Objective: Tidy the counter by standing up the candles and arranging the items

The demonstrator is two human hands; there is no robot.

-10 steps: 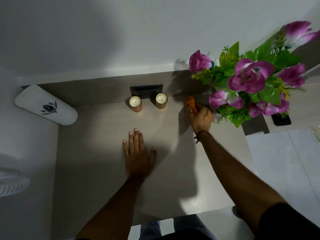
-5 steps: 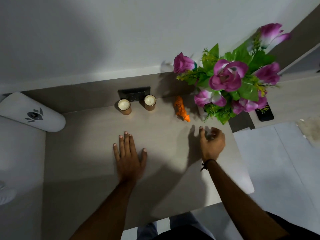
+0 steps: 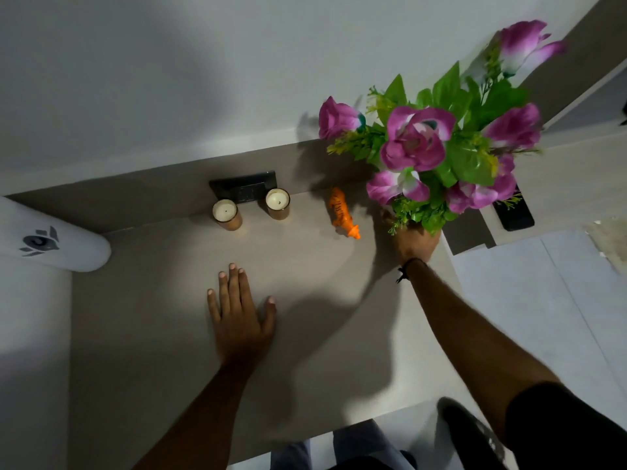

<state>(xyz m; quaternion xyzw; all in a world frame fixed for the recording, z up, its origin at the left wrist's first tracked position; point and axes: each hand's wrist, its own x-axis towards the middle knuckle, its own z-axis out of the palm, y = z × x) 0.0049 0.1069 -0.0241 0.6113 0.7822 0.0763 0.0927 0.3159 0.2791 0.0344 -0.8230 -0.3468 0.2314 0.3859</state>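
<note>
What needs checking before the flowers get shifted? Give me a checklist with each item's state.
1. Both candles upright: ok.
2. Right hand at the base of the flower bouquet: ok.
3. Firm grip on the vase: cannot tell, leaves hide it.
4. Orange toy tiger apart from the right hand: ok.
5. Left hand flat on the counter, holding nothing: ok.

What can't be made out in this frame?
- Right hand, head view: its fingers go under the flower bouquet, so the grip is hidden.
- Whatever holds the bouquet: fully covered by leaves.
- Black object right of the bouquet: partly covered by blooms.
- Toy tiger: too small for detail.
- White device: cut off at the left edge.
</note>
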